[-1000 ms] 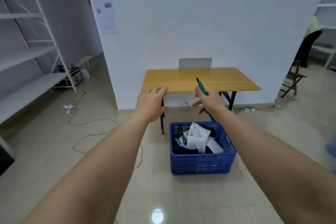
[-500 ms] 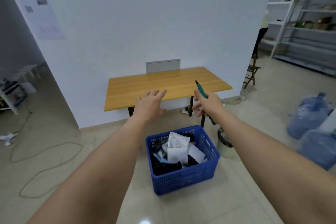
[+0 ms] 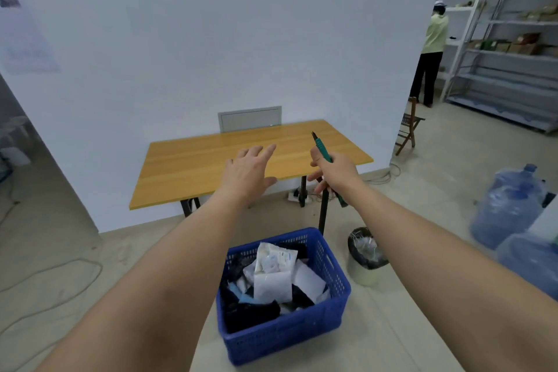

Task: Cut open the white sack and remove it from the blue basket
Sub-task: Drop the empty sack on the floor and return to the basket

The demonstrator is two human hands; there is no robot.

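- Head view is directed forward and down, and both bare arms are stretched out above a blue basket (image 3: 327,263) that stands on the tiled floor (image 3: 151,244).
- The left hand (image 3: 249,174) is held flat with the fingers spread wide; nothing is gripped by it, and it is seen in front of the near edge of a wooden table (image 3: 211,160).
- The right hand (image 3: 333,170) is closed around a green-handled cutter (image 3: 320,146), whose dark tip points up and away.
- Both hands are kept well above the basket and well apart from it.
- White packets, among them a white sack (image 3: 271,276), are seen inside the basket with dark items; whether the sack is cut cannot be told.
- The far rim of the basket is found near a black table leg (image 3: 323,211).
- A small bin with a black liner (image 3: 365,255) is placed just beside the right wall of the basket.
- Open floor is left to the left of the basket, crossed only by a thin cable (image 3: 60,269) near the left edge.
- Two blue water bottles (image 3: 507,208) are seen further right, well apart from the basket.
- Another person (image 3: 431,48) is seen far back by metal shelves (image 3: 510,48).
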